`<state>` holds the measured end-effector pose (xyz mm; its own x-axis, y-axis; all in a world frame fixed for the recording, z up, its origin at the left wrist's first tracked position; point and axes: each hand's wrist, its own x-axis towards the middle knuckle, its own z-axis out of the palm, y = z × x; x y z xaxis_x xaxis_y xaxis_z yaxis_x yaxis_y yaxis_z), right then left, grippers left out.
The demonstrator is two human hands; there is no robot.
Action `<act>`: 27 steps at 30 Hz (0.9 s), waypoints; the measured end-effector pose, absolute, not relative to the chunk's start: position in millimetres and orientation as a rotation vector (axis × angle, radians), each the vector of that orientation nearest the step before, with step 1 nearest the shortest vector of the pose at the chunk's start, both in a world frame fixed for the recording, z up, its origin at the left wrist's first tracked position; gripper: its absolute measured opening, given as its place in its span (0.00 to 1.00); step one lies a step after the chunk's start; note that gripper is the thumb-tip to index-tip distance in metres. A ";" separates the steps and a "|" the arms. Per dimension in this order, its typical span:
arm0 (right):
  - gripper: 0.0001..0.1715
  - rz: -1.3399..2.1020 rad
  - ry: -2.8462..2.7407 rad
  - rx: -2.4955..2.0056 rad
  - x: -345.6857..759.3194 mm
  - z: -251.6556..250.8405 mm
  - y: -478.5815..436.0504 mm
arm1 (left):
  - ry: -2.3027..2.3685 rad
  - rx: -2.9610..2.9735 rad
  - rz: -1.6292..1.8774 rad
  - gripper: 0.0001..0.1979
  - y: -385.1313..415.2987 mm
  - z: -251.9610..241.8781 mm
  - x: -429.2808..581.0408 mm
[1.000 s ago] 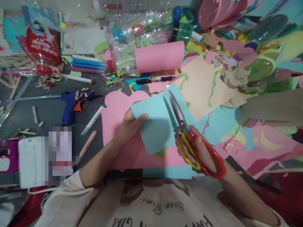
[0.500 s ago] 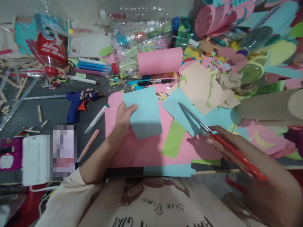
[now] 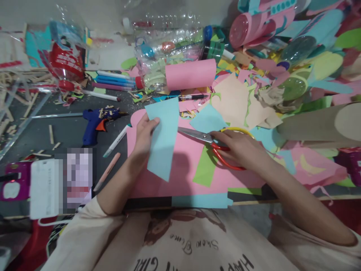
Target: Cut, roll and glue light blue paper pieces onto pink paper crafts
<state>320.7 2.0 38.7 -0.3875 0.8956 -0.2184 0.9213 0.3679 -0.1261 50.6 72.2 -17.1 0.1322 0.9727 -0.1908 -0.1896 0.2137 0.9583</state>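
Blue paper [image 3: 163, 145] — left fingers [image 3: 153, 123] pinch it, right fingers [image 3: 226, 138] grip scissors [image 3: 194, 133].

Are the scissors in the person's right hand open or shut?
Shut, or very nearly: the blades of the scissors lie together, narrowing to a single tip with no clear gap between them.

Blue glue gun [image 3: 91, 130] on worktop [image 3: 69, 132], nozzle [image 3: 123, 113] pointing right. White marker [image 3: 117, 141] and peach marker [image 3: 107, 171] nearby, apart. Red-labelled bottle [image 3: 67, 62] beyond gun, red cap [image 3: 66, 86] toward near edge.
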 end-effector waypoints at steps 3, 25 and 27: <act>0.20 -0.294 2.542 1.662 319.4 36.5 0.5 | 1.204 0.989 1.101 0.19 69.5 -10.3 58.7; 0.04 -0.890 3.484 1.847 240.1 -4.1 6.0 | 1.092 1.102 1.136 0.19 71.6 -20.1 58.5; 0.09 -1.113 3.323 2.190 241.4 -7.5 7.7 | 1.080 1.157 1.123 0.20 68.1 -18.7 60.0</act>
